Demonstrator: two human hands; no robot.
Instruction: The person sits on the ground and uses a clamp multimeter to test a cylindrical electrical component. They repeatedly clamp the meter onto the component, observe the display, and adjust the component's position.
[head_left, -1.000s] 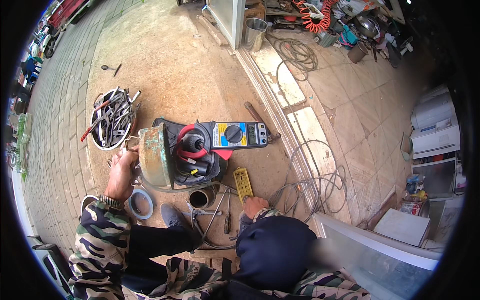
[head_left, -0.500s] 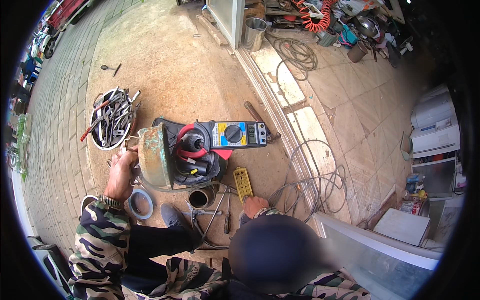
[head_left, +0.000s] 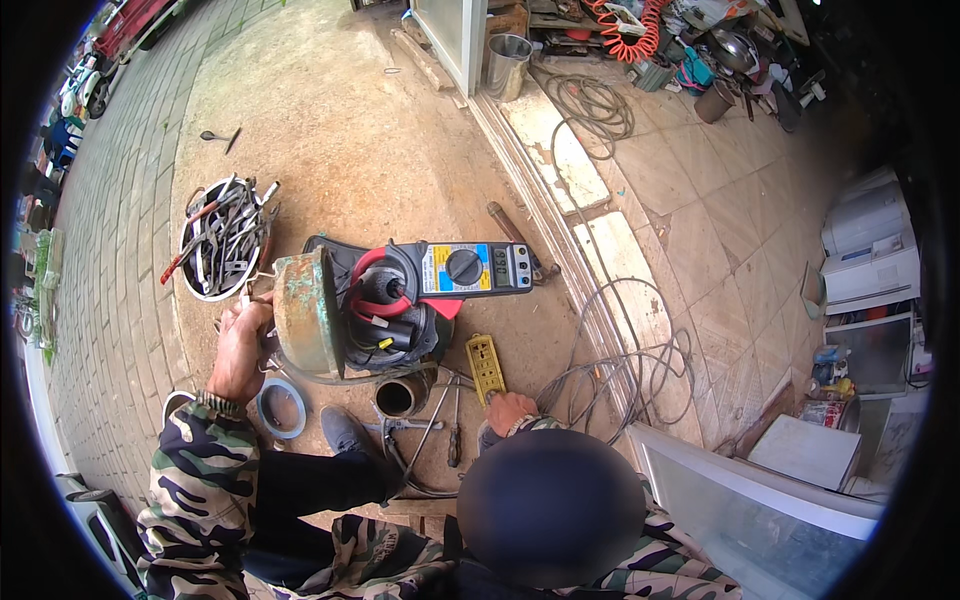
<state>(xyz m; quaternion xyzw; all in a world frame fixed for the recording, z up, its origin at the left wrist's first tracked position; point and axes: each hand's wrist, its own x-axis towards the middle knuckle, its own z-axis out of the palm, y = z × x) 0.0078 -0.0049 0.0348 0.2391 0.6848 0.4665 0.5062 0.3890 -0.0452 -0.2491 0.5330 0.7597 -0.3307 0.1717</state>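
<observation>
My left hand (head_left: 243, 340) is closed around something small I cannot make out, at the left side of a weathered green metal motor housing (head_left: 303, 315). A clamp meter (head_left: 463, 268) with a red jaw and lit display lies across the open motor (head_left: 400, 340), where a black cylinder and yellow connector show. My right hand (head_left: 510, 411) is curled at the lower end of a yellow power strip (head_left: 485, 364); what its fingers grip is hidden. A short pipe (head_left: 420, 390), a blue ring (head_left: 270, 417) and hand tools (head_left: 453, 440) lie below the motor.
A bucket of tools (head_left: 225, 235) stands at upper left. A rusty bar (head_left: 510, 225), coiled cables (head_left: 590, 110) and a doorway track (head_left: 540, 195) are to the right. Clutter (head_left: 720, 70) and white appliances (head_left: 865, 255) line the right side; a dark rounded shape (head_left: 550, 505) covers my right forearm.
My left hand and the green housing have shifted very slightly leftward. The dark rounded shape at the bottom sits a little further left than a second ago. My right hand has stayed in place.
</observation>
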